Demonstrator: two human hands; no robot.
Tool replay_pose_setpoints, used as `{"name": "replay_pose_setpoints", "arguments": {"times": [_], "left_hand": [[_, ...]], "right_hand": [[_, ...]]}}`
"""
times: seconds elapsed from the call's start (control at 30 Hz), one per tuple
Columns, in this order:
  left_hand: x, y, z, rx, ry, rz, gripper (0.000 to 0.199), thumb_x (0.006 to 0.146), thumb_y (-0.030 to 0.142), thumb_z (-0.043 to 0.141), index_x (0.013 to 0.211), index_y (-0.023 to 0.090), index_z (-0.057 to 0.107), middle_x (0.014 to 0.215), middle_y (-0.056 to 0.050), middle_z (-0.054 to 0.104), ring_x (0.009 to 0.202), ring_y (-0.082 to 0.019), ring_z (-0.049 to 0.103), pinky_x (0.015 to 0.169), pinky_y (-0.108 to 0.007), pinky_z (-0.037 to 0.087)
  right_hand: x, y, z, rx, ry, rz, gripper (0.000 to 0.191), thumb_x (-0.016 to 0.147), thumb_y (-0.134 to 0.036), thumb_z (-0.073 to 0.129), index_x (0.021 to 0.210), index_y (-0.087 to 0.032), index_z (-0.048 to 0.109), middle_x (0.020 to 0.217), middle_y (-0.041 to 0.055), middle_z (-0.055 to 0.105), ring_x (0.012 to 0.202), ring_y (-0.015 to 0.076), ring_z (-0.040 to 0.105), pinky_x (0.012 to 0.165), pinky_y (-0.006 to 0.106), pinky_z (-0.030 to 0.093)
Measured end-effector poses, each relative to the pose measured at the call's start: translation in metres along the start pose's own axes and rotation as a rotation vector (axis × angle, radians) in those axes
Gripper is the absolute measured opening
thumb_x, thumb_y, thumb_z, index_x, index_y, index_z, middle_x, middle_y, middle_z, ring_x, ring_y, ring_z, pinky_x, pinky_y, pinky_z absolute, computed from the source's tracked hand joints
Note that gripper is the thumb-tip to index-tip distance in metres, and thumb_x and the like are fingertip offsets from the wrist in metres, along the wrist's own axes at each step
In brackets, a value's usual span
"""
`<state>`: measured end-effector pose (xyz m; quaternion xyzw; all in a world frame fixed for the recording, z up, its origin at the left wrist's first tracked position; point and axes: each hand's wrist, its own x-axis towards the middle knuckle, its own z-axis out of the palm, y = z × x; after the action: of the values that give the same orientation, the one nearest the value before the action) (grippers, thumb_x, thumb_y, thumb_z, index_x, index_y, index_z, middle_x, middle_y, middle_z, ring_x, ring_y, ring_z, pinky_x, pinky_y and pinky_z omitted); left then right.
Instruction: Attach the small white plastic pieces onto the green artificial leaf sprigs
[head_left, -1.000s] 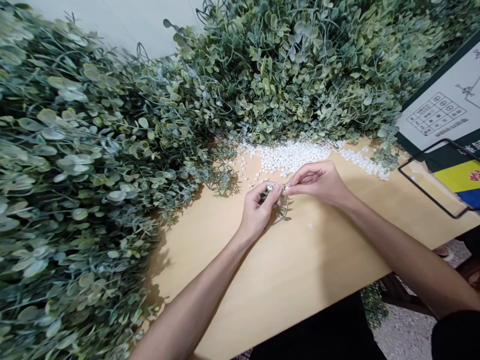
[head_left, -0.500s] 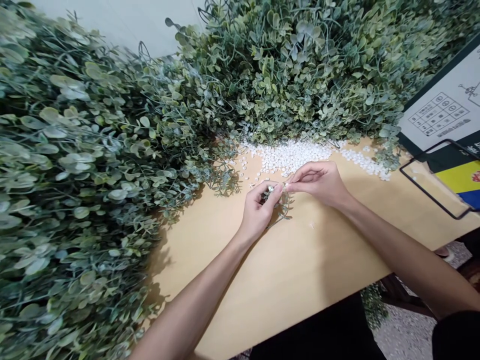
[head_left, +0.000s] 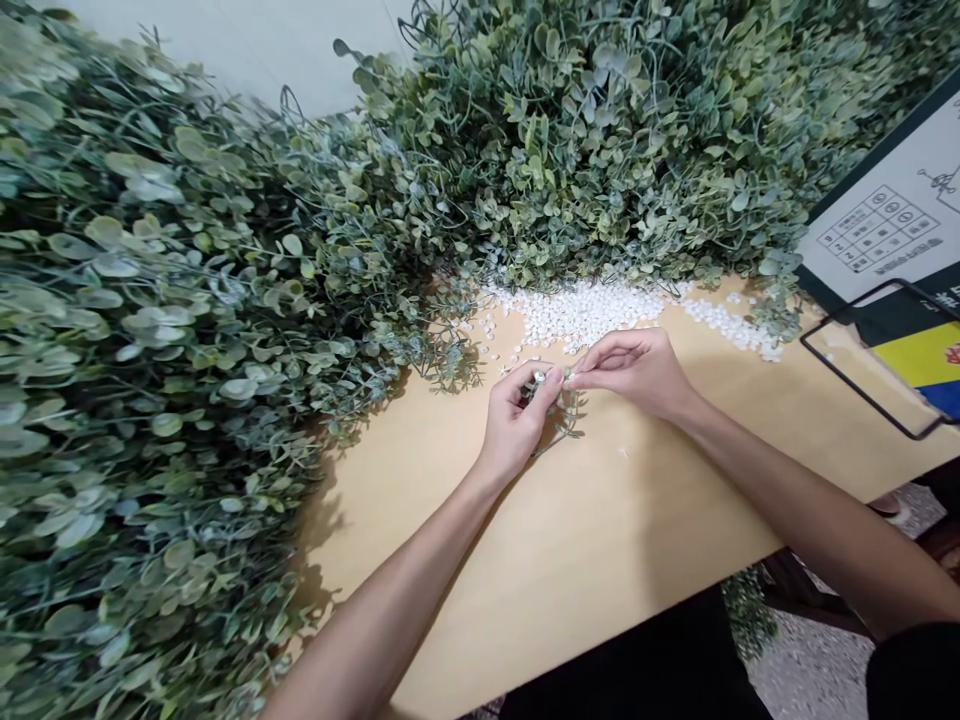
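Note:
My left hand (head_left: 516,418) is closed around a small artificial leafy sprig (head_left: 568,430), whose thin green stems hang out below the thumb. A small pale bit shows between its thumb and curled fingers. Just to the right, my right hand (head_left: 639,372) pinches with thumb and forefinger beside the left thumb tip. What sits in that pinch is too small to make out. Behind both hands spreads a heap of small white bead-like pieces (head_left: 589,308) on the wooden table (head_left: 540,560).
Dense artificial foliage (head_left: 247,290) banks up on the left and along the back. At the right stand a printed dark green box (head_left: 874,235) and a black wire frame (head_left: 862,396). A second patch of white pieces (head_left: 731,325) lies back right.
My right hand has shifted very slightly left and down, its fingertips closer to my left thumb. My left hand keeps its hold on the sprig.

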<state>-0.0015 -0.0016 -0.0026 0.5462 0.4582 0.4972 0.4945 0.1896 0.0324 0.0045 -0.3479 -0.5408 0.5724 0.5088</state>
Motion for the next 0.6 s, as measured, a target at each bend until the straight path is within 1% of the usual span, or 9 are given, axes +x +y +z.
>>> {"name": "replay_pose_setpoints", "arguments": {"times": [0.13,0.33,0.43,0.6], "left_hand": [[0.0003,-0.0007,-0.0002,-0.022,-0.014,-0.006,0.036,0.093,0.054,0.073,0.086,0.019,0.071,0.071,0.000,0.064,0.063,-0.013,0.056,0.062,-0.025,0.046],[0.0002,0.0008,0.0001,-0.025,-0.018,-0.004,0.034,0.094,0.052,0.073,0.085,0.019,0.071,0.070,0.000,0.064,0.063,-0.013,0.056,0.062,-0.025,0.044],[-0.0001,0.0019,0.0003,-0.008,-0.013,0.007,0.034,0.095,0.051,0.073,0.085,0.019,0.072,0.069,0.000,0.064,0.061,-0.012,0.053,0.060,-0.025,0.042],[-0.0003,0.0022,0.0006,-0.002,-0.015,0.008,0.035,0.093,0.053,0.073,0.085,0.018,0.073,0.069,0.000,0.064,0.061,-0.012,0.054,0.061,-0.025,0.042]], "right_hand": [[-0.0001,-0.0004,0.0023,0.002,0.036,0.009,0.039,0.051,-0.039,0.106,0.073,-0.019,0.080,0.079,0.0058,0.082,0.071,0.0211,0.080,0.073,0.033,0.069],[0.0007,0.0004,0.0027,0.024,0.060,0.012,0.038,0.050,-0.036,0.107,0.072,-0.019,0.080,0.078,0.0053,0.083,0.070,0.0208,0.080,0.070,0.031,0.069],[0.0007,0.0014,0.0023,0.016,0.070,0.021,0.041,0.049,-0.039,0.107,0.073,-0.019,0.080,0.079,0.0055,0.083,0.071,0.0220,0.080,0.071,0.033,0.069],[0.0001,0.0003,0.0029,0.002,0.066,0.021,0.043,0.047,-0.043,0.106,0.071,-0.019,0.080,0.078,0.0063,0.082,0.070,0.0229,0.080,0.070,0.034,0.069]]}}
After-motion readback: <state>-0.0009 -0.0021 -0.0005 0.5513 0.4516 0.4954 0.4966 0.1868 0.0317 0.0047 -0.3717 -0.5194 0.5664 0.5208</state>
